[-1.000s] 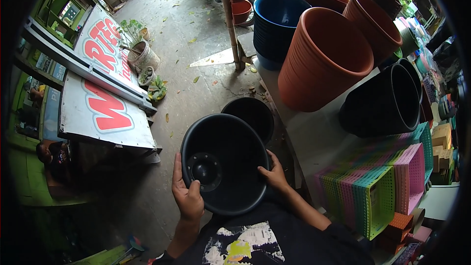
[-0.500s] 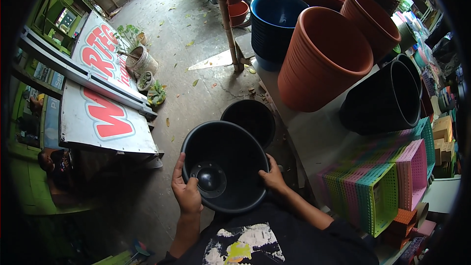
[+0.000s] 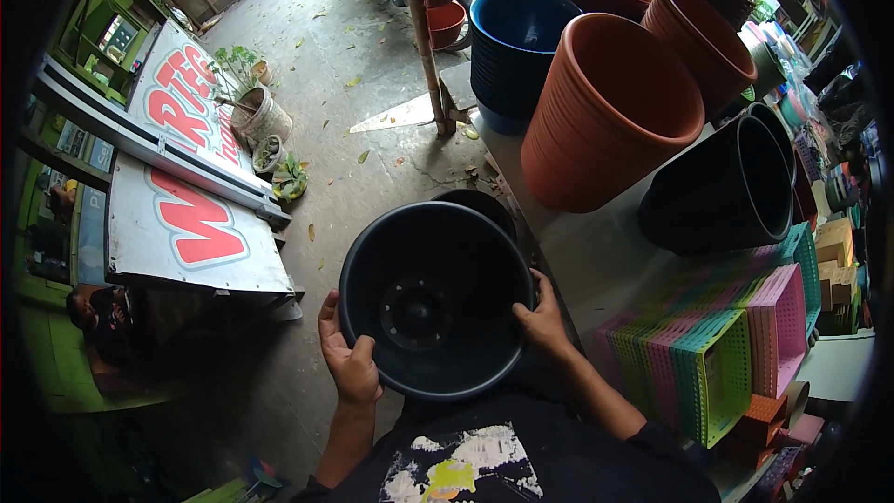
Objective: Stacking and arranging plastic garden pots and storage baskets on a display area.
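A round black plastic plant pot (image 3: pixel 484 317) is held up in front of my body, its mouth facing me. Small holes ring the raised middle of its bottom. My left hand (image 3: pixel 352 354) grips the rim at the lower left, thumb toward the front. At the right side of the rim, my right hand (image 3: pixel 544 319) is closed on it, with the thumb over the edge. Behind the held pot, a second black pot (image 3: pixel 494 209) stands lower down, mostly hidden by it.
To my right, a pale table (image 3: pixel 596 261) bears stacked terracotta pots (image 3: pixel 596 130), blue pots (image 3: pixel 507 65), black pots (image 3: pixel 698 200) and colourful plastic baskets (image 3: pixel 689 363). A pole (image 3: pixel 426 47) stands ahead. On the left are a white signboard (image 3: pixel 196 233), potted plants (image 3: pixel 261 116) and a person (image 3: pixel 107 317).
The held pot has come up closer and tilted more squarely toward me. It now covers more of the black pot behind it. Both hands still grip its rim.
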Action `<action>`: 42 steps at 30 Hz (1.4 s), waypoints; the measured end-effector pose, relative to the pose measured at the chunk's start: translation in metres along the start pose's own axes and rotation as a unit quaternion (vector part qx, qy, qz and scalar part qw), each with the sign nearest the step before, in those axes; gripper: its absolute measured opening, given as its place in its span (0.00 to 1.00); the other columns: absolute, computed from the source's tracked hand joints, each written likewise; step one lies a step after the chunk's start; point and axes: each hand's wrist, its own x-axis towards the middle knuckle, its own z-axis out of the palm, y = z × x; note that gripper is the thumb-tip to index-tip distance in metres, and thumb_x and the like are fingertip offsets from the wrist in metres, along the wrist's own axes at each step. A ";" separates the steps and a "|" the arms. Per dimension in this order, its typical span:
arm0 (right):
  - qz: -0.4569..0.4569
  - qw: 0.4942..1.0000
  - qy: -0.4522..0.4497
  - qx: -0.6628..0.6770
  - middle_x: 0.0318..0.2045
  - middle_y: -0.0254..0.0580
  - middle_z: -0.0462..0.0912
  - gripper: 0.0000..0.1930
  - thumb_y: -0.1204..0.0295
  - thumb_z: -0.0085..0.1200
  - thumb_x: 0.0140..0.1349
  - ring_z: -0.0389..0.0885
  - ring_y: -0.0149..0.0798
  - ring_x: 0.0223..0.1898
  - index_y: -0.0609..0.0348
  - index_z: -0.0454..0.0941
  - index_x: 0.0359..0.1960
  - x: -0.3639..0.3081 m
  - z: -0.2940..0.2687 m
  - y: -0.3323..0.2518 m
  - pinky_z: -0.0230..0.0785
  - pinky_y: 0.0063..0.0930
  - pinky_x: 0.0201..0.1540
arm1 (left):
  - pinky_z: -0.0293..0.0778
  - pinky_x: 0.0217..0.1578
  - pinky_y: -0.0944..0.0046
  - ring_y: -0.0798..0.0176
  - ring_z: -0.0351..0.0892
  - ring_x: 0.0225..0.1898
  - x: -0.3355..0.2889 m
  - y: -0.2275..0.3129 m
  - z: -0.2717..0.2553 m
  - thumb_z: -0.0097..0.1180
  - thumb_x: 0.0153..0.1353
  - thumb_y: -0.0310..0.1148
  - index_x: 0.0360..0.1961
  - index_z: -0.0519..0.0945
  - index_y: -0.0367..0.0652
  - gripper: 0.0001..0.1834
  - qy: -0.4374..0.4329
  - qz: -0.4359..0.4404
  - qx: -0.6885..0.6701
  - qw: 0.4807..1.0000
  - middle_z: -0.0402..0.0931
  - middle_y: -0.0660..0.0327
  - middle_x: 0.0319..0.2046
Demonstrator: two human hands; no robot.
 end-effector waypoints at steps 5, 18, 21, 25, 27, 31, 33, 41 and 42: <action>0.007 0.999 -0.021 0.031 0.50 0.47 0.78 0.30 0.81 0.52 0.57 0.78 0.35 0.50 0.63 0.63 0.64 0.035 -0.016 0.018 0.72 0.29 0.53 | 0.61 0.68 0.57 0.55 0.68 0.64 -0.006 -0.002 0.001 0.38 0.45 0.09 0.63 0.60 0.38 0.39 -0.029 0.018 -0.003 0.999 0.67 0.48 0.60; -0.173 0.975 -0.134 0.039 0.65 0.46 0.67 0.38 0.85 0.48 0.50 0.60 0.47 0.69 0.51 0.65 0.68 -0.013 0.045 -0.017 0.52 0.40 0.71 | 0.64 0.64 0.55 0.55 0.70 0.60 0.013 -0.031 -0.024 0.51 0.65 0.28 0.58 0.69 0.35 0.21 0.078 0.038 0.240 0.967 0.70 0.51 0.57; -0.262 0.950 -0.126 -0.112 0.71 0.48 0.56 0.41 0.84 0.50 0.49 0.45 0.55 0.75 0.41 0.65 0.69 -0.032 0.062 -0.005 0.39 0.49 0.74 | 0.67 0.62 0.54 0.55 0.74 0.56 0.016 -0.033 0.001 0.50 0.70 0.35 0.59 0.67 0.33 0.21 0.004 -0.232 -0.124 0.965 0.73 0.52 0.53; -0.276 0.931 -0.157 -0.182 0.73 0.48 0.51 0.41 0.82 0.53 0.49 0.39 0.59 0.76 0.33 0.66 0.68 -0.043 0.067 0.014 0.30 0.64 0.72 | 0.76 0.54 0.55 0.57 0.77 0.51 0.030 -0.059 0.003 0.49 0.70 0.35 0.57 0.67 0.34 0.19 0.021 -0.125 -0.090 0.988 0.74 0.54 0.49; -0.273 0.929 -0.158 -0.194 0.73 0.48 0.50 0.42 0.81 0.54 0.49 0.40 0.59 0.76 0.30 0.66 0.68 -0.041 0.062 0.021 0.32 0.69 0.70 | 0.80 0.49 0.54 0.57 0.79 0.47 0.032 -0.061 0.000 0.48 0.70 0.34 0.55 0.66 0.34 0.18 0.035 -0.170 -0.090 0.981 0.74 0.54 0.46; -0.274 0.925 -0.176 -0.195 0.72 0.55 0.51 0.36 0.69 0.59 0.56 0.46 0.59 0.74 0.40 0.64 0.69 -0.045 0.050 0.021 0.39 0.57 0.72 | 0.82 0.48 0.52 0.57 0.80 0.47 0.021 -0.070 -0.014 0.47 0.68 0.31 0.56 0.65 0.33 0.18 0.029 -0.170 -0.085 0.981 0.74 0.53 0.47; -0.234 0.945 -0.175 -0.143 0.72 0.57 0.52 0.36 0.63 0.61 0.59 0.48 0.58 0.74 0.46 0.62 0.70 -0.040 0.044 0.020 0.42 0.52 0.73 | 0.86 0.44 0.53 0.56 0.82 0.45 0.013 -0.074 -0.018 0.46 0.68 0.29 0.56 0.64 0.32 0.18 -0.018 -0.140 -0.061 0.988 0.74 0.52 0.48; 0.058 0.998 -0.010 0.020 0.71 0.59 0.55 0.46 0.39 0.48 0.63 0.54 0.52 0.72 0.63 0.54 0.71 0.074 0.007 0.059 0.45 0.39 0.72 | 0.87 0.40 0.55 0.55 0.85 0.42 -0.006 -0.076 -0.031 0.48 0.61 0.19 0.58 0.62 0.31 0.23 -0.100 -0.113 -0.022 0.988 0.76 0.48 0.46; 0.131 0.986 -0.028 0.099 0.71 0.58 0.56 0.47 0.38 0.48 0.63 0.54 0.51 0.72 0.64 0.55 0.71 0.084 0.004 0.062 0.46 0.39 0.72 | 0.80 0.47 0.57 0.57 0.81 0.46 -0.010 -0.071 -0.029 0.50 0.60 0.18 0.59 0.63 0.30 0.24 -0.126 -0.133 -0.025 0.983 0.75 0.50 0.48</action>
